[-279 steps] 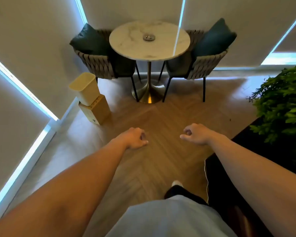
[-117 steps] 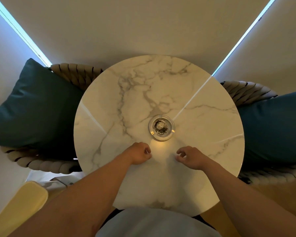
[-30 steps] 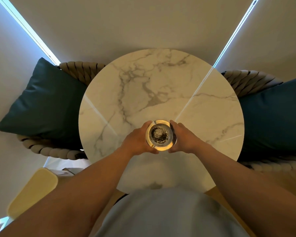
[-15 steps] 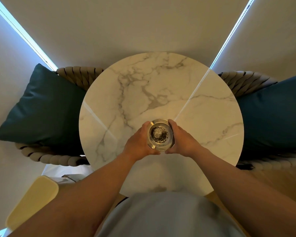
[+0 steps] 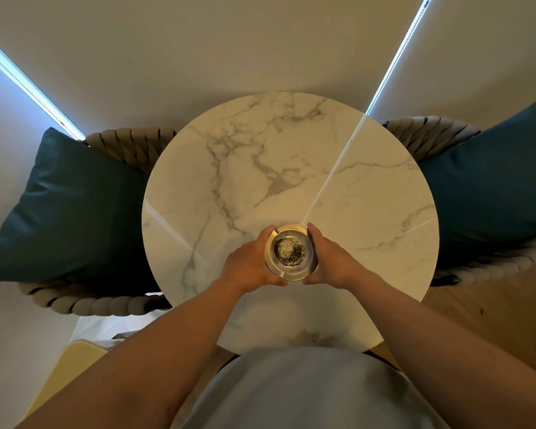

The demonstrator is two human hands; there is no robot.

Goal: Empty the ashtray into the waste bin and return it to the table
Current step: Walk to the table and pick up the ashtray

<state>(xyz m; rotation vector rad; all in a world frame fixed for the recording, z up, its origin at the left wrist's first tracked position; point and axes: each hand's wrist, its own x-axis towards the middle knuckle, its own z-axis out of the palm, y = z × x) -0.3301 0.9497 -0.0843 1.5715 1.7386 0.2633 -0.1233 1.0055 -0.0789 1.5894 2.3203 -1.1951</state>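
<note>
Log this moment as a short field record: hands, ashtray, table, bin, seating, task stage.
left hand: cupped on the ashtray's left rim
right hand: cupped on its right rim
ashtray: round, metallic, upright, dark ash in its bowl; lifted or resting cannot be told
table: round white marble top, otherwise bare where visible
waste bin: pale yellow, lower left, on the floor beside the table
seating: woven chairs either side, each with a dark teal cushion
task stage: ashtray gripped, not yet emptied
</note>
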